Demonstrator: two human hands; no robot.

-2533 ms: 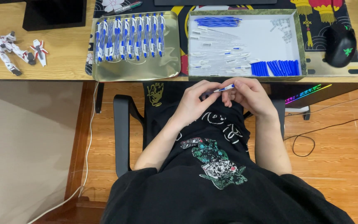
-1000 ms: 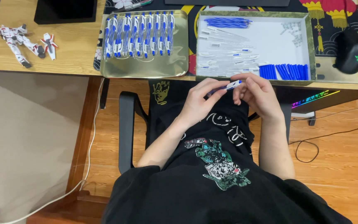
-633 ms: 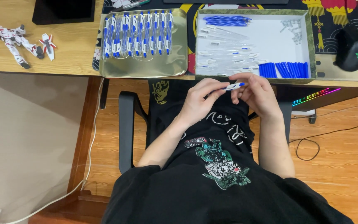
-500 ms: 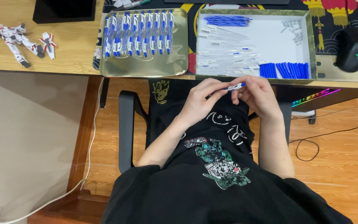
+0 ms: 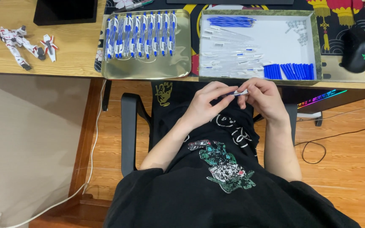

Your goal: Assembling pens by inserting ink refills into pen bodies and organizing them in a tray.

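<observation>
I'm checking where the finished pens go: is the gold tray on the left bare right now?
No, the gold tray holds a row of blue-and-white pens lying side by side across its upper part.

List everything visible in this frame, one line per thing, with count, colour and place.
pen: one, blue and white, held between both hands over the lap
gold tray: one, on the desk, left, with a row of blue-and-white pens
white-lined tray: one, on the desk, right, with clear barrels, blue refills and blue caps
mouse: one, black, far right
toy figure: one, white and red, far left
chair: one, black, under the person
left hand: pinching the pen
right hand: pinching the pen
</observation>
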